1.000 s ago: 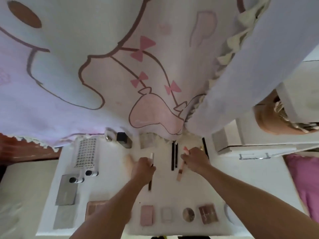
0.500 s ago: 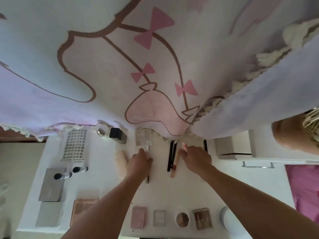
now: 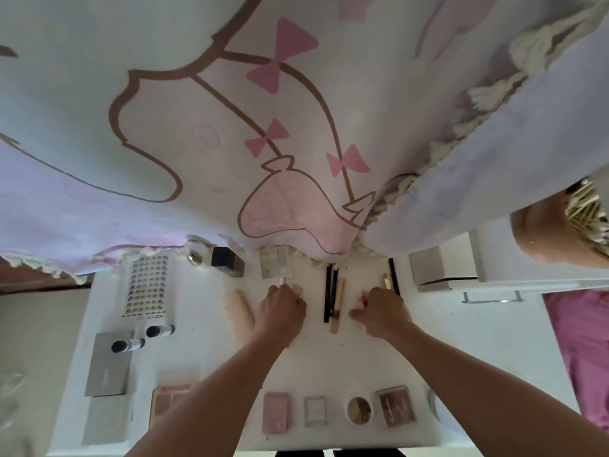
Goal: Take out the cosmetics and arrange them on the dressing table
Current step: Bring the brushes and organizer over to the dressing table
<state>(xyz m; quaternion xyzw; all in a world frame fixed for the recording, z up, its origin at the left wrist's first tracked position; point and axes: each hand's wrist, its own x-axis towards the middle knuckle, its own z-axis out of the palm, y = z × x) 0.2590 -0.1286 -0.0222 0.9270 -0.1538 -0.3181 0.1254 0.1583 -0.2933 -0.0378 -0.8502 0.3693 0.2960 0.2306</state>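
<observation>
White dressing table (image 3: 494, 351) w/ cosmetics — curtain (image 3: 197, 127) behind (cartoon print).

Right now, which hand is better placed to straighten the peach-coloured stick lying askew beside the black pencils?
Probably the right hand. It rests on the table just right of the peach stick, thumb already pointing toward it, with bare tabletop between. The left hand is closed over a white-tipped stick, and the black pencils lie between it and the peach stick.

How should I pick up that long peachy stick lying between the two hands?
Pinch the peach stick around its middle, coming straight down from above. It lies flat on the white table, with black pencils close along its left side, so fingers probably fit best across its narrow width, one on each long edge. The right hand is nearer.
</observation>
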